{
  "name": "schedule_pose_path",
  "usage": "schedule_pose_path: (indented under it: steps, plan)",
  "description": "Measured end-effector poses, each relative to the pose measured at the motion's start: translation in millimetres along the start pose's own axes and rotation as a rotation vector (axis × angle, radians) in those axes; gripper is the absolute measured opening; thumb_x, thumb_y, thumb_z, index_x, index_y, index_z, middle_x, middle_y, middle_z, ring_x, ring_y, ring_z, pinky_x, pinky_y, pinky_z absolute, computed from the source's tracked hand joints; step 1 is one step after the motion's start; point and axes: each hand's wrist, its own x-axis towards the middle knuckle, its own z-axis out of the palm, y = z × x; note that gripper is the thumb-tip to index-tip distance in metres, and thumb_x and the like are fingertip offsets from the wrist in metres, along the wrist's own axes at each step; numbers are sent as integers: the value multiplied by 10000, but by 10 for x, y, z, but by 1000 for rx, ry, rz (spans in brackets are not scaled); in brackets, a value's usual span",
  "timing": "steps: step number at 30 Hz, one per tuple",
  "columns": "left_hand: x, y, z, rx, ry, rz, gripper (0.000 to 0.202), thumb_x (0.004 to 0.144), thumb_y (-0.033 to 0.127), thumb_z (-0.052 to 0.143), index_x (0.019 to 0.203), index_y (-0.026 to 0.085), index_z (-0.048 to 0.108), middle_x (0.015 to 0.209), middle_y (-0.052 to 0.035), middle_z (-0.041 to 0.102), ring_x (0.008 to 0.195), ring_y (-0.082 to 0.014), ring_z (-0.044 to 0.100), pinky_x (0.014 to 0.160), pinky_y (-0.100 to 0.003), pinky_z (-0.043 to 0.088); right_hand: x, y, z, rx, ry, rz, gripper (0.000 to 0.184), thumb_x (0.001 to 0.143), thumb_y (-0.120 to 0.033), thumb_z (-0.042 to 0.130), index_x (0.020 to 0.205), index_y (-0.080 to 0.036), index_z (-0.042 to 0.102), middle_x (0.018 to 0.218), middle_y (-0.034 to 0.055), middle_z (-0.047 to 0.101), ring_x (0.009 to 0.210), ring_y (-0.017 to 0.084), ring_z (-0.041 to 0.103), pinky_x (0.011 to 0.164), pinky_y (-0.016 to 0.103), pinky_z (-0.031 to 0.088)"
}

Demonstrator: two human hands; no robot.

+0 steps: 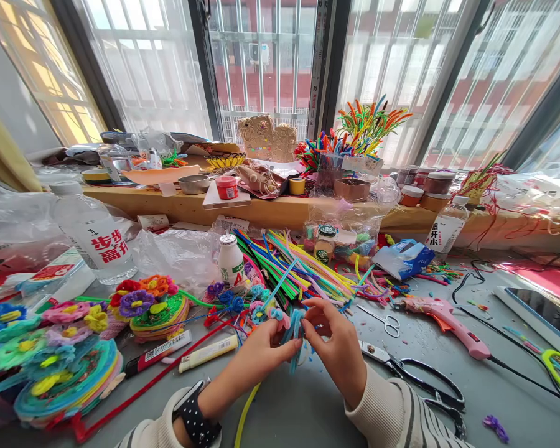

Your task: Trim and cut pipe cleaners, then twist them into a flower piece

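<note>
Near the middle of the grey table, a light-blue pipe cleaner [295, 336], bent into loops, is between my two hands. My left hand [266, 351] pinches it from the left, thumb pointing toward the right. Thumb and fingers of my right hand [333, 342] close on its right side. A straight blue length rises up and away from the loops. Just beyond the hands are small blue and pink pipe-cleaner flowers [256, 292] and a heap of many-coloured pipe cleaners [284, 264]. A yellow pipe cleaner [246, 414] lies below my left wrist.
To the right lie large black-handled scissors [424, 379], small scissors [382, 320], a pink glue gun [448, 320] with its cord, and a phone [536, 317]. On the left are finished flower pieces [70, 373], glue tubes [210, 353] and a water bottle [96, 236]. A white bottle [231, 258] stands mid-table.
</note>
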Motion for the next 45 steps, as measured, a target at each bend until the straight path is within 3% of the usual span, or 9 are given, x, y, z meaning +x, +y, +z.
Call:
schedule_pose_path:
  steps: [3, 7, 14, 24, 27, 31, 33, 39, 45]
  plan:
    - [-22, 56, 0, -30, -82, 0, 164, 615, 303, 575, 622, 145, 530, 579, 20, 565, 569, -124, 519, 541, -222, 401, 17, -11, -28, -46, -12, -49, 212, 724, -149, 452, 908, -165, 556, 721, 33, 579, 630, 132, 563, 553, 228, 482]
    - [-36, 104, 4, -234, -233, -20, 167, 634, 290, 570, 659, 126, 555, 631, -35, 623, 626, -150, 574, 636, -266, 429, 33, -26, -52, -7, -35, -14, 171, 717, -125, 458, 816, -158, 593, 710, 35, 596, 612, 132, 568, 566, 230, 481]
    - [-20, 92, -22, -305, -281, -76, 241, 637, 332, 566, 732, 112, 591, 706, -83, 653, 642, -172, 597, 638, -292, 454, 53, 22, -40, 147, -89, 61, 205, 714, -136, 476, 869, -167, 606, 742, 38, 639, 625, 146, 599, 594, 249, 504]
    - [-29, 122, 4, -292, -285, -49, 225, 644, 328, 563, 672, 107, 598, 644, -73, 642, 604, -170, 590, 631, -300, 451, 34, 60, -37, 126, -153, 42, 204, 737, -163, 472, 865, -193, 628, 729, 30, 650, 635, 152, 603, 591, 248, 496]
    - [13, 75, -63, -198, -125, 42, 223, 658, 347, 541, 675, 127, 578, 630, -54, 633, 599, -174, 585, 617, -296, 454, 34, 26, -39, 169, -140, 47, 220, 755, -183, 454, 937, -173, 577, 763, 42, 642, 665, 152, 607, 608, 248, 500]
    - [92, 5, -243, 140, 368, 209, 195, 658, 358, 526, 715, 174, 558, 710, -50, 633, 709, -219, 590, 642, -306, 448, 33, 18, -23, 198, -143, 66, 223, 773, -191, 423, 970, -153, 518, 766, 49, 627, 641, 139, 608, 587, 233, 498]
    - [136, -23, -318, 432, 511, 334, 141, 631, 321, 557, 680, 189, 566, 738, -54, 624, 772, -240, 572, 729, -329, 414, 31, 21, -12, 179, -158, 71, 206, 774, -192, 417, 948, -149, 517, 744, 46, 622, 630, 135, 603, 574, 228, 491]
    - [317, -156, -347, 1024, 549, 485, 136, 708, 222, 459, 803, 159, 533, 782, -72, 617, 776, -214, 573, 699, -328, 445, 3, -5, 11, 135, -212, 69, 184, 774, -176, 407, 911, -148, 528, 725, 43, 620, 627, 131, 592, 546, 218, 467]
    - [358, -150, -344, 1162, 644, 560, 126, 732, 203, 420, 782, 159, 527, 765, -74, 623, 756, -203, 586, 670, -302, 462, -7, 3, 23, 60, -207, 25, 184, 774, -149, 400, 910, -155, 524, 730, 38, 613, 658, 133, 581, 538, 213, 466]
